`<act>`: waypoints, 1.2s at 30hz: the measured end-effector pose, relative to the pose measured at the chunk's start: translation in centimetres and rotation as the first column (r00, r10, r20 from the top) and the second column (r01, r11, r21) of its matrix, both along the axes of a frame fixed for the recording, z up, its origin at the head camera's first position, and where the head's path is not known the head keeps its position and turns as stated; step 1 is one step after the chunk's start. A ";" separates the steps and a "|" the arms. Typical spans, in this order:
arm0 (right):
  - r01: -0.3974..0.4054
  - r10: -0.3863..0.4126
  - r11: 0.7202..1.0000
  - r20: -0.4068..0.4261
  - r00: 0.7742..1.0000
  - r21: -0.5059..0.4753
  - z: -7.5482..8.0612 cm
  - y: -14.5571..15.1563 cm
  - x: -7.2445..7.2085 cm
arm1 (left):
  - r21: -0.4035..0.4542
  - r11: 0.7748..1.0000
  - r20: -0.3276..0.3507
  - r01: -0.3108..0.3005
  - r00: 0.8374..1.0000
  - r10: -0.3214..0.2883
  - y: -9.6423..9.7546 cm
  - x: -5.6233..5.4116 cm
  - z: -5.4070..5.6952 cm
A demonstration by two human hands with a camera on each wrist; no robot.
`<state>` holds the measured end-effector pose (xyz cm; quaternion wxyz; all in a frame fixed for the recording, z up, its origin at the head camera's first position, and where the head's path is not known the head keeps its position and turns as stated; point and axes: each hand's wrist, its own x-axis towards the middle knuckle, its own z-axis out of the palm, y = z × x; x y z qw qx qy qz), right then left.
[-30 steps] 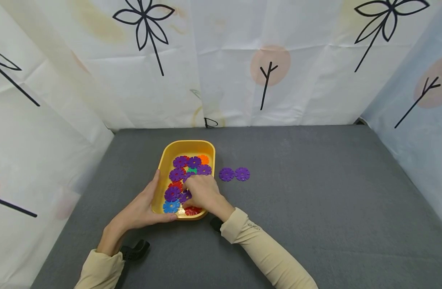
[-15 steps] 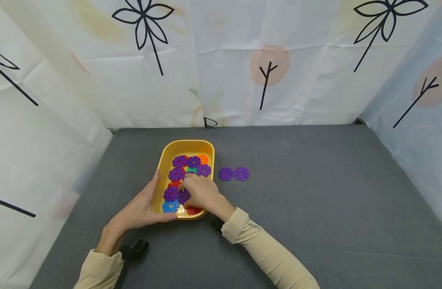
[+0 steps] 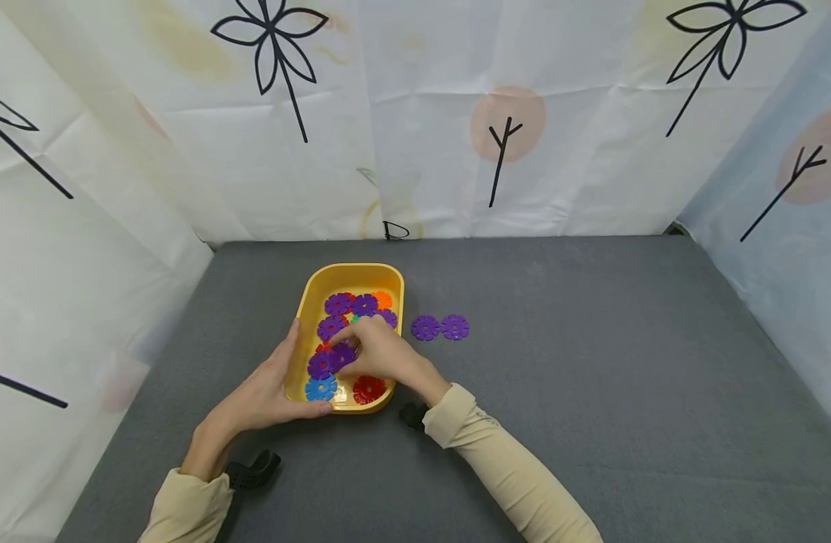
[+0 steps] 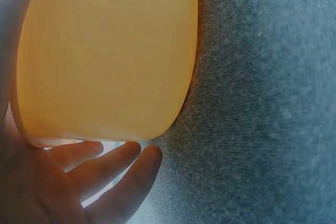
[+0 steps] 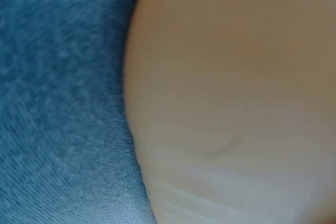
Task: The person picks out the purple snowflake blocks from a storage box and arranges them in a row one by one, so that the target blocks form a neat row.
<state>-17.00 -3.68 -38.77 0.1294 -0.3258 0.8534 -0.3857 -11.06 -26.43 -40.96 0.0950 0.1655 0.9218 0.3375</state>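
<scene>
A yellow plastic tray (image 3: 354, 268) holds several flower-shaped interlocking discs. At its near left corner my left hand (image 3: 262, 392) grips it, thumb along the near rim and fingers against the left side. The left wrist view shows the fingers (image 4: 113, 174) at the tray's outer wall (image 4: 107, 56). My right hand (image 3: 381, 351) is over the middle of the tray, thumb and index finger pinching a purple disc (image 3: 344, 354). Another purple disc (image 3: 320, 366) overlaps it on the left. Below these lie a blue disc (image 3: 320, 388) and a red disc (image 3: 369, 389).
Two purple discs (image 3: 425, 327) (image 3: 455, 326) lie side by side on the grey table (image 3: 592, 377), right of the tray. More purple discs (image 3: 337, 304) and an orange disc (image 3: 383, 299) are at the tray's far end. A patterned cloth (image 3: 422, 151) hangs behind.
My right hand has shifted slightly up and away from the tray's near edge, with the purple disc between its fingertips. The red disc now shows fully. My left hand stays at the corner.
</scene>
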 end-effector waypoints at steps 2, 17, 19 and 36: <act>0.018 -0.013 0.997 0.064 0.998 -0.074 0.1 0.2 -0.1 | 0.001 1.000 0.005 -0.002 1.000 0.002 0.0 0.0 0.1; 0.278 -0.132 0.909 0.417 0.899 -0.312 1.0 1.7 -0.5 | -0.007 1.000 0.037 -0.023 0.999 0.023 0.2 0.0 0.2; 0.283 -0.132 0.905 0.425 0.896 -0.317 1.1 1.9 -0.5 | -0.005 1.000 0.037 -0.023 0.999 0.023 0.2 0.0 0.3; 0.352 -0.179 0.865 0.437 0.881 -0.357 2.1 7.2 -0.8 | -0.016 0.999 0.029 -0.037 0.999 0.037 0.3 0.0 0.3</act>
